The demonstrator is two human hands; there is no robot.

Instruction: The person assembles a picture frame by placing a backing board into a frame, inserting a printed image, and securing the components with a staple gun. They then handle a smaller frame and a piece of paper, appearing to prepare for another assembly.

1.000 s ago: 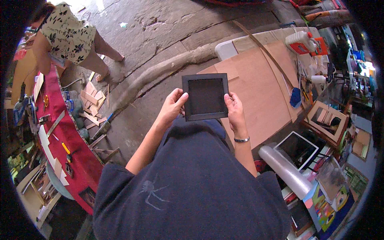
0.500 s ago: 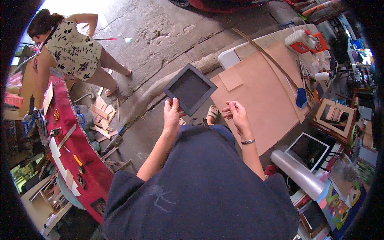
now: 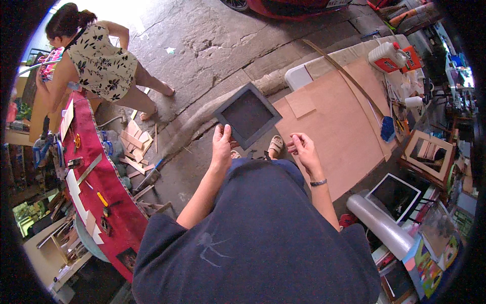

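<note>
My left hand [image 3: 221, 146] grips the near corner of a dark grey square picture frame [image 3: 247, 115] and holds it out over the concrete floor, turned like a diamond. My right hand [image 3: 302, 150] hangs free to the right of it, fingers loosely curled and apart, holding nothing, just above the near edge of a large brown board [image 3: 334, 126]. My dark blue shirt fills the lower middle of the view, and a sandalled foot [image 3: 276, 145] shows between my hands.
Another person in a flowered dress [image 3: 98, 66] bends over a red-covered workbench [image 3: 96, 172] strewn with tools at the left. Wood offcuts [image 3: 132, 148] lie on the floor. Glue bottles [image 3: 387, 55], a wooden frame [image 3: 428, 157], a framed panel [image 3: 396, 196] and a plastic roll [image 3: 379, 225] crowd the right.
Both hands held the frame a second ago. My right hand has let go and drawn back to the right; my left hand has swung the frame out and to the left, rotating it.
</note>
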